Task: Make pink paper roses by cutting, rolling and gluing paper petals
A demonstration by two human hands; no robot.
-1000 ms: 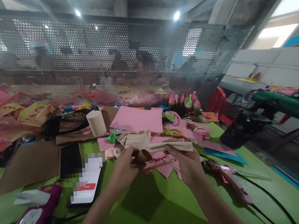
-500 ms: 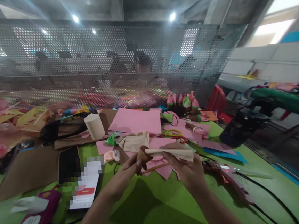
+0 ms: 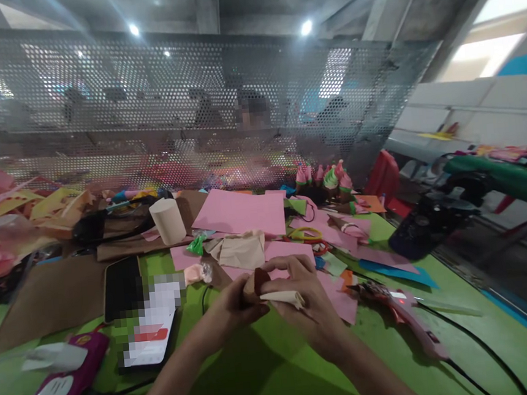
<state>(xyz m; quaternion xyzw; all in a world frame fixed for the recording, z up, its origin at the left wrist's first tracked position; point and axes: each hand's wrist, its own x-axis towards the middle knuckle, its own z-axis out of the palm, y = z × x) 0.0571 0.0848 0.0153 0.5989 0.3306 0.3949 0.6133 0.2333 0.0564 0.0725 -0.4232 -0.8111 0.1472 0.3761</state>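
Above the green table (image 3: pixel 270 375), my left hand (image 3: pixel 229 308) is closed around a small brown paper piece, rolled like a cup or cone (image 3: pixel 254 284). My right hand (image 3: pixel 312 301) meets it from the other side, with a cream rolled paper (image 3: pixel 285 296) between thumb and fingers. One end of the roll touches or nearly touches the brown piece; the exact contact is hidden by fingers. Just behind the hands lie crumpled beige paper (image 3: pixel 239 250) and pink paper sheets (image 3: pixel 239 212). A pink glue gun (image 3: pixel 409 314) rests right of my right hand.
Two phones, one dark (image 3: pixel 122 290) and one lit (image 3: pixel 157 323), lie at left near a purple power strip (image 3: pixel 58 384). A cream paper roll (image 3: pixel 168 221) stands behind them. Yellow-handled scissors (image 3: pixel 306 235) lie at the back. A perforated metal screen (image 3: pixel 169 120) closes off the far side.
My right hand has moved left and lower, closer to my left hand. The cream roll has swung from pointing right to lying shorter in view, angled toward me.
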